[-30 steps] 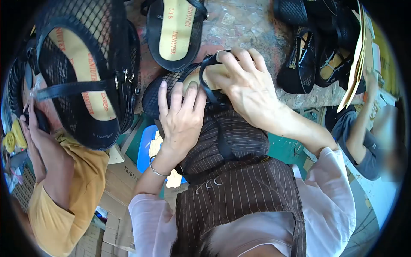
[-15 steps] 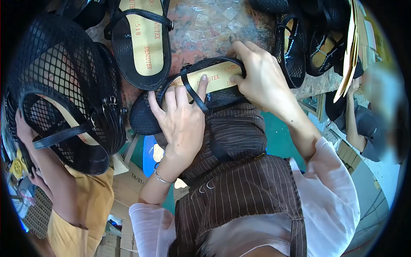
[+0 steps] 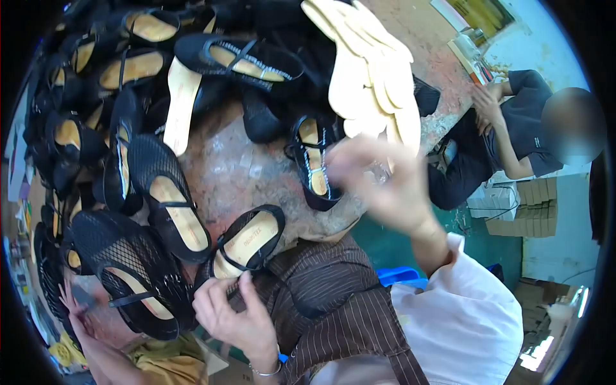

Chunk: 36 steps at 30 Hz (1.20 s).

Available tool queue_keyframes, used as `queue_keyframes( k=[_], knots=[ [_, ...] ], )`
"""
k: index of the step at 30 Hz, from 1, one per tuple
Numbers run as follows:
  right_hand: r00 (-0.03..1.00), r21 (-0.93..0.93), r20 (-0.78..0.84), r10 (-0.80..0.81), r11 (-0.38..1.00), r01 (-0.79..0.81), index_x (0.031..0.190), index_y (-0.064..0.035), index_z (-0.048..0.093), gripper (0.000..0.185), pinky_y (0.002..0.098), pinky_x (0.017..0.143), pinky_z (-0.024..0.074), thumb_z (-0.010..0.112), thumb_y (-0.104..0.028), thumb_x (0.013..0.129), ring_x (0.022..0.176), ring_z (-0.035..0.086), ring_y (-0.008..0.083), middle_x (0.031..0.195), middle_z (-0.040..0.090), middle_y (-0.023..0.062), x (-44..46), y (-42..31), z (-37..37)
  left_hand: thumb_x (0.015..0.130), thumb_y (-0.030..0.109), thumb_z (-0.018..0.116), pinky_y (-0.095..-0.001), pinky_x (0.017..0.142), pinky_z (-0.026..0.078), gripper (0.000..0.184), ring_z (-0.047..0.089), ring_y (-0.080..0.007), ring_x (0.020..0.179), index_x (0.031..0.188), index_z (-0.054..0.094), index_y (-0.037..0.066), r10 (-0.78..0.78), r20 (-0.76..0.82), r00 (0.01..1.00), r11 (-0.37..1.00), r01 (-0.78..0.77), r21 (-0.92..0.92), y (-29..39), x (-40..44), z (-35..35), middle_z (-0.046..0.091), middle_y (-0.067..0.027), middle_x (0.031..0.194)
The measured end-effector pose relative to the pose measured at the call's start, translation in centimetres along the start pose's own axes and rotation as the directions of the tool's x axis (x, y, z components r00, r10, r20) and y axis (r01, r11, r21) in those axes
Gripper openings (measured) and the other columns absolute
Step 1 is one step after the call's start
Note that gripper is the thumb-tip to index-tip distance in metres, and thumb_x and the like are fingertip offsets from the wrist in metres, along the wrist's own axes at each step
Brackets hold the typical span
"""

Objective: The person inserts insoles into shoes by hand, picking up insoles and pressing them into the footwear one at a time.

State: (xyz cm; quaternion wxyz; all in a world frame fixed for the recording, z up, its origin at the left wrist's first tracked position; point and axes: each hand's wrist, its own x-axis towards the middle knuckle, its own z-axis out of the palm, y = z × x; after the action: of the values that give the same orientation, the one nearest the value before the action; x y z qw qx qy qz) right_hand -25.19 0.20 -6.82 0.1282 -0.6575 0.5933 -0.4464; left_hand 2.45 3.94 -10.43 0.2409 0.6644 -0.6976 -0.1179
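A black mesh shoe (image 3: 251,239) with a pale printed insole and a thin strap lies at the table's front edge. My left hand (image 3: 234,316) is at its lower end, thumb and fingers bent around the toe part. My right hand (image 3: 385,183) is raised over the table edge, blurred, with its fingers apart and nothing visible in it. Just left of that hand, a black shoe with a beaded trim (image 3: 316,163) rests on the table. A stack of pale insoles (image 3: 372,74) lies beyond my right hand.
Many black shoes (image 3: 151,67) crowd the left and back of the worktable (image 3: 224,151). A single pale insole (image 3: 182,109) lies among them. A co-worker's hand (image 3: 76,308) is at the lower left; another person (image 3: 520,128) sits at the right. A blue container (image 3: 401,277) is below.
The view has swung toward the right and back, showing more shoes and the insole stack. My right hand has let go of the shoe and lifted away; my left hand stays at the toe end.
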Motion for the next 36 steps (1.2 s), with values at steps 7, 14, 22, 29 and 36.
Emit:
queue_keyframes(
  k=[7,14,22,29,36],
  knots=[
    [0.867,-0.462,-0.439,0.236,0.769,-0.443,0.117,-0.006,0.073,0.031,0.0396,0.086,0.055,0.065,-0.012,0.087,0.098,0.072,0.0298,0.105,0.074,0.0195,8.5,19.2,-12.4,0.085,0.048,0.077,-0.05,0.067,0.052,0.052,0.066,-0.0469,0.071,0.076,0.065,-0.003,0.057,0.236,0.97,0.998,-0.048,-0.046,5.3,3.6,10.8,0.068,-0.0242,0.073],
    [0.887,-0.456,0.14,0.441,0.823,-0.338,0.13,-0.0075,0.067,0.064,0.0395,0.093,0.0543,0.087,-0.035,0.076,0.108,0.068,0.0285,0.12,0.072,0.0172,12.2,26.3,-16.1,0.057,0.012,0.086,-0.0383,0.082,0.049,0.032,0.065,-0.0278,0.08,0.083,0.076,-0.002,0.417,0.271,0.868,0.626,-0.058,-0.778,8.0,7.1,-9.8,0.072,-0.0119,0.083],
    [0.904,-0.121,-0.42,0.082,0.982,-0.145,0.115,-0.0022,0.067,0.034,0.0292,0.073,0.0563,0.072,-0.026,0.092,0.085,0.069,0.0171,0.098,0.072,0.0099,9.2,19.1,-16.9,0.087,0.018,0.073,-0.0495,0.105,0.042,0.021,0.061,-0.0354,0.093,0.084,0.068,-0.002,0.455,0.227,0.861,0.777,-0.508,0.372,-2.6,11.9,-0.3,0.065,-0.0161,0.088],
    [0.919,0.615,-0.197,0.342,0.773,-0.156,0.123,0.0072,0.058,0.038,0.0287,0.059,0.055,0.053,-0.026,0.104,0.077,0.07,0.0193,0.094,0.069,0.0156,2.6,5.6,-13.0,0.094,0.02,0.066,-0.0431,0.076,0.047,0.018,0.059,-0.0293,0.084,0.087,0.068,0.003,0.233,0.167,0.958,0.843,-0.284,0.456,-5.7,4.3,3.3,0.063,-0.0113,0.084],
    [0.791,0.694,0.585,0.179,0.393,-0.603,0.135,0.0047,0.053,0.045,0.0296,0.07,0.0591,0.048,-0.031,0.108,0.085,0.064,0.0148,0.1,0.065,0.0114,-3.0,1.7,-3.9,0.092,0.033,0.073,-0.0478,0.089,0.048,0.038,0.062,-0.0331,0.09,0.114,0.063,0.003,0.066,0.209,0.976,0.83,-0.17,0.532,-3.7,5.1,3.1,0.068,-0.0171,0.094]
  ],
)
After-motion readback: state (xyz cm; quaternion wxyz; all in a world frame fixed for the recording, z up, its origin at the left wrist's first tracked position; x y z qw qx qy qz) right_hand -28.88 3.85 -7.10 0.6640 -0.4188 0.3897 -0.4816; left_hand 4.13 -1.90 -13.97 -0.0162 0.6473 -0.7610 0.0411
